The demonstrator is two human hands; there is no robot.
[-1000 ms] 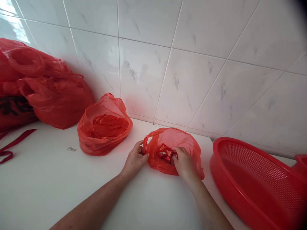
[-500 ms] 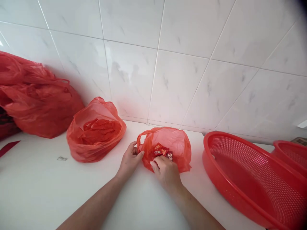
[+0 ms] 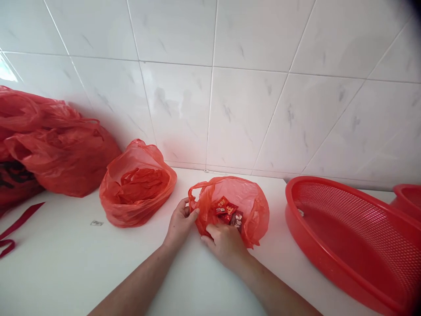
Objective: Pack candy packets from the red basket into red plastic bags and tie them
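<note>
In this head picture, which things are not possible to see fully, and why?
Head view:
- Right hand: its own back hides what it may hold.
- Small shiny red packets: count unclear, overlapping and partly covered by that hand.
- Bulky red bag with black print: cut off by the left edge.

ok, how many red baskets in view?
2. The near basket stands right of the bag the left hand holds; the far basket is behind it, cut off by the right frame edge. Others could be hidden there.
</note>
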